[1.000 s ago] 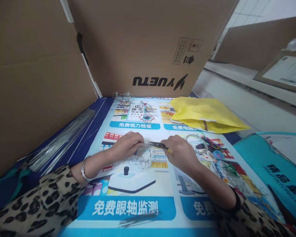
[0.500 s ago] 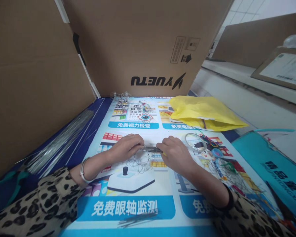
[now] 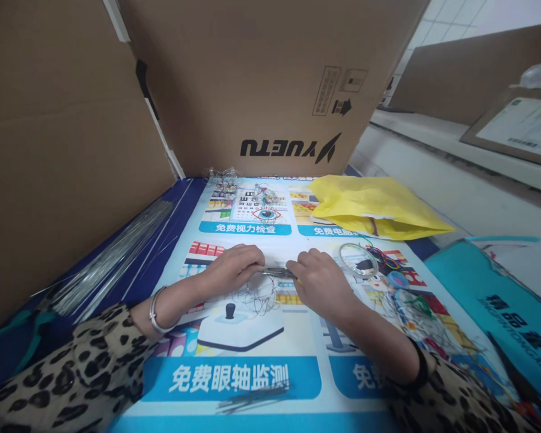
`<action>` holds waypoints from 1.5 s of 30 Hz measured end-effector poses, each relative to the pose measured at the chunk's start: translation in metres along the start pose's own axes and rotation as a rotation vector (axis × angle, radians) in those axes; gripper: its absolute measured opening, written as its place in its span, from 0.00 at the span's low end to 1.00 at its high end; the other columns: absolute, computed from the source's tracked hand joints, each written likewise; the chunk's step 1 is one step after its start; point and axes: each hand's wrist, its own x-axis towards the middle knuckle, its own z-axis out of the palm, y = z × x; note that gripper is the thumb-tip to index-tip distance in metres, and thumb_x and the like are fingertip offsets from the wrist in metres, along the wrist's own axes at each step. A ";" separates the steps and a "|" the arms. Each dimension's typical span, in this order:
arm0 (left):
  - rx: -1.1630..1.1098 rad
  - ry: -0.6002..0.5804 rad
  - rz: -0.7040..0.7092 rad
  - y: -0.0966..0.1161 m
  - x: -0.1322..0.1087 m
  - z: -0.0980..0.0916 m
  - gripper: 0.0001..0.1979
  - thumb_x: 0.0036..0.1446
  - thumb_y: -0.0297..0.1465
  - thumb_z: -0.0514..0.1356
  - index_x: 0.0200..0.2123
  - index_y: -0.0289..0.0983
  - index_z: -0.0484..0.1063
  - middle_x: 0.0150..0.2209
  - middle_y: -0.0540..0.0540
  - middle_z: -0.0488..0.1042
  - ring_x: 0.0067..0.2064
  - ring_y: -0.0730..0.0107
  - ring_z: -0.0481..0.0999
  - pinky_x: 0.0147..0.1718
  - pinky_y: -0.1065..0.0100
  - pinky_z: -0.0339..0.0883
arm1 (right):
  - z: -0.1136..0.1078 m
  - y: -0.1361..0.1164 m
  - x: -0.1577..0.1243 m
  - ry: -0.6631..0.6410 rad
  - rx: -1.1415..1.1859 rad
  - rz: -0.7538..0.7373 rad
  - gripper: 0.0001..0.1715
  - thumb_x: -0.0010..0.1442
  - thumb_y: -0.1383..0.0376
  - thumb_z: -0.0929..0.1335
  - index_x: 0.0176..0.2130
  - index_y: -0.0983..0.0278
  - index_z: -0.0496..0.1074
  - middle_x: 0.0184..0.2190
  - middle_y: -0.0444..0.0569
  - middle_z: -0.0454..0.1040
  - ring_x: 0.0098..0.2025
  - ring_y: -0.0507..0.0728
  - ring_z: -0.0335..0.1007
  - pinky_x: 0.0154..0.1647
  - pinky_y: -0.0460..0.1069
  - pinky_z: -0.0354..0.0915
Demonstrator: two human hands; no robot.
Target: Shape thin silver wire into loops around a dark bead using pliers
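Observation:
My right hand (image 3: 321, 281) is closed around a pair of pliers (image 3: 278, 272), whose metal jaws point left toward my other hand. The fingertips of my left hand (image 3: 234, 269) are pinched at the jaw tips on a thin wire piece. Below the pliers, an openwork shape of bent silvery wire (image 3: 260, 298) shows against the printed sheet and seems to belong to that piece. My fingers hide the exact gripping point. Short cut wires (image 3: 255, 397) lie in a small bundle near the front edge.
Long straight wires (image 3: 117, 258) lie at the left beside a cardboard box (image 3: 270, 78). A yellow bag (image 3: 374, 201), a clear ring (image 3: 357, 260) and tangled coloured wires (image 3: 415, 313) are on the right. More wire shapes (image 3: 264, 195) sit at the back.
Almost nothing differs. Both hands keep their hold at the same place, and the whole view has shifted very slightly.

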 end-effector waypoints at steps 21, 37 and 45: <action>0.041 0.043 0.003 0.005 -0.001 0.000 0.06 0.57 0.24 0.47 0.31 0.37 0.63 0.30 0.48 0.69 0.33 0.71 0.66 0.34 0.69 0.59 | -0.012 -0.013 -0.003 0.009 -0.106 0.009 0.10 0.52 0.75 0.62 0.33 0.64 0.68 0.27 0.49 0.69 0.32 0.56 0.57 0.29 0.50 0.43; 0.072 0.083 0.047 0.005 -0.002 0.005 0.07 0.56 0.23 0.47 0.31 0.36 0.62 0.30 0.47 0.69 0.34 0.69 0.66 0.35 0.67 0.60 | -0.017 -0.015 -0.003 -0.007 -0.100 0.028 0.10 0.52 0.76 0.61 0.30 0.64 0.68 0.27 0.49 0.69 0.30 0.56 0.58 0.27 0.50 0.42; 0.081 0.063 0.052 0.007 -0.001 0.003 0.07 0.56 0.22 0.47 0.31 0.36 0.62 0.31 0.47 0.70 0.35 0.69 0.67 0.36 0.67 0.61 | -0.010 -0.011 -0.004 -0.005 -0.070 0.024 0.10 0.51 0.75 0.62 0.30 0.64 0.68 0.26 0.48 0.69 0.30 0.55 0.58 0.27 0.50 0.42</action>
